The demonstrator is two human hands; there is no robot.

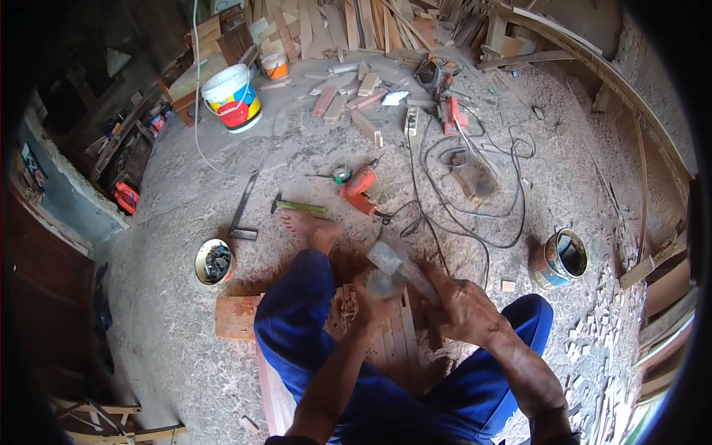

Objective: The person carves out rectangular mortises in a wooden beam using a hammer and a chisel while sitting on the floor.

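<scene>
My right hand (467, 308) is closed around the handle of a hammer (386, 257), whose pale head is smeared by motion. The head hangs just above my left hand (371, 302). Those left fingers are wrapped round something with a round, greyish top (384, 285), too blurred to name. Below both hands, between my legs, lie long pieces of wood (397, 337) with shavings beside them. A reddish wooden board (236, 317) sticks out to the left under my bent leg.
Ahead lie a red power drill (360, 189), a green-handled hammer (302, 207), a try square (243, 215) and a looping black cable (486, 241). A tin of dark bits (202, 265) stands left, a rusty tin (549, 271) right. Farther off are a paint bucket (211, 93) and wood offcuts (326, 100).
</scene>
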